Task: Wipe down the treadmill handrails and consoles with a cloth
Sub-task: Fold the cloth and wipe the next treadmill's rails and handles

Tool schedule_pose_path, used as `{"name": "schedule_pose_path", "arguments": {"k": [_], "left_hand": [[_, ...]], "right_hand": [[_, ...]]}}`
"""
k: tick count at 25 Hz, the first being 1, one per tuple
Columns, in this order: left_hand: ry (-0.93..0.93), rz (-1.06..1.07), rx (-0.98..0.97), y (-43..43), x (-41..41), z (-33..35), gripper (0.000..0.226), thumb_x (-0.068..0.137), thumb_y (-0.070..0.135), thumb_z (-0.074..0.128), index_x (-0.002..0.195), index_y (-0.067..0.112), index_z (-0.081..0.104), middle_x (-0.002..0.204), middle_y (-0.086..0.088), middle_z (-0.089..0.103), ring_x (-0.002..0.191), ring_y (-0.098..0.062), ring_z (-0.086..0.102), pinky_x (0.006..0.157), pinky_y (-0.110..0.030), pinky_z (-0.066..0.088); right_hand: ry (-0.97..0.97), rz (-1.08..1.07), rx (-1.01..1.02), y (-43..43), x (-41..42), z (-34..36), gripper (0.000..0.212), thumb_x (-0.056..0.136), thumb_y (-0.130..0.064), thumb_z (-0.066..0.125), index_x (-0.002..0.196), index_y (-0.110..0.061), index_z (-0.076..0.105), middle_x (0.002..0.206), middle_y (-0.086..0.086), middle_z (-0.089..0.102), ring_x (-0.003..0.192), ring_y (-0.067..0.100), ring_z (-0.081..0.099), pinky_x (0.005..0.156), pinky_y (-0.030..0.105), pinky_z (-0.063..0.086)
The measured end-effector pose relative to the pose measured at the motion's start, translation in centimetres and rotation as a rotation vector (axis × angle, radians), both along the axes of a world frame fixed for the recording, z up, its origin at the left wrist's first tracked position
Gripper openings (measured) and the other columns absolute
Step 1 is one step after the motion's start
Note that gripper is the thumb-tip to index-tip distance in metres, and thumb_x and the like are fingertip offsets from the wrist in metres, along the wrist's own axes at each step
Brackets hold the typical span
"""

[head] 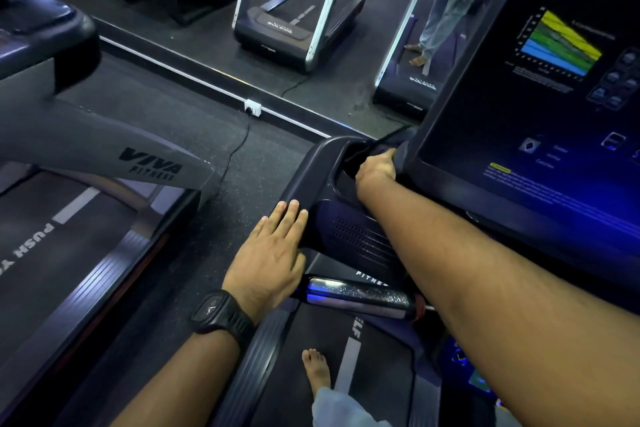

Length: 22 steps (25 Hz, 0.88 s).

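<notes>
A dark cloth [402,152] is gripped in the right hand [377,166], fingers curled round it, and held against the lower-left edge of the lit treadmill console [519,149]. At seven o'clock from it, the left hand [270,253] is laid flat, fingers straight and together, on the dark handrail [311,177]. A black watch [221,314] is worn on its wrist.

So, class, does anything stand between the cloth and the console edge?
Nothing visible: the right hand holds the dark cloth against the console frame. The left hand rests flat on the handrail below, out of the way.
</notes>
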<state>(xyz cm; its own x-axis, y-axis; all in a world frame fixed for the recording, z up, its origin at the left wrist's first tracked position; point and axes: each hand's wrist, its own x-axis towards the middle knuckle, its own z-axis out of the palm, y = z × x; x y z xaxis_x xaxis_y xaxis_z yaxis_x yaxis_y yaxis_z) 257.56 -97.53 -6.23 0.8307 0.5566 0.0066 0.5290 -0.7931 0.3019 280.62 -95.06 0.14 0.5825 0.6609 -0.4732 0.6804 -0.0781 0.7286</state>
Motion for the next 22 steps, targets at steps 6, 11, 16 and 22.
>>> {"name": "schedule_pose_path", "arguments": {"k": [6,11,16,22], "left_hand": [[0.011,0.007,-0.014,0.1,0.1,0.1,0.08,0.083,0.04,0.008,0.158,0.014,0.011,0.166,-0.005,0.004,0.153,-0.021,0.0,0.124,-0.041,0.014],[0.016,0.01,-0.02,0.0,0.2,0.4,0.083,0.079,0.04,0.006,0.158,0.015,0.01,0.166,-0.004,0.002,0.153,-0.02,-0.003,0.124,-0.04,0.012],[-0.006,0.018,-0.032,0.0,0.2,0.5,0.081,0.081,0.039,0.01,0.158,0.015,0.013,0.166,-0.003,0.004,0.153,-0.019,-0.002,0.125,-0.04,0.011],[0.035,0.018,-0.037,-0.2,0.4,0.9,0.074,0.09,0.03,0.033,0.158,0.013,0.011,0.166,-0.005,0.003,0.153,-0.021,-0.004,0.124,-0.042,0.012]], "right_hand": [[0.283,-0.166,0.568,0.0,-2.4,1.5,0.039,0.098,-0.011,0.048,0.136,-0.009,0.054,0.139,0.01,0.057,0.128,0.033,0.055,0.097,0.046,0.049],[0.4,-0.427,1.212,-1.1,-2.6,-0.6,0.056,0.098,-0.012,0.045,0.151,-0.006,0.028,0.139,0.021,0.053,0.12,0.037,0.059,0.096,0.049,0.044],[0.651,-0.535,1.084,1.5,-1.9,-1.9,0.072,0.095,-0.01,0.048,0.158,-0.011,0.013,0.164,0.019,0.014,0.145,0.04,0.028,0.116,0.061,0.025],[0.706,-0.478,0.948,0.1,-1.2,-1.4,0.078,0.094,-0.012,0.053,0.158,-0.008,0.008,0.16,0.016,0.029,0.135,0.04,0.046,0.103,0.048,0.041]]}}
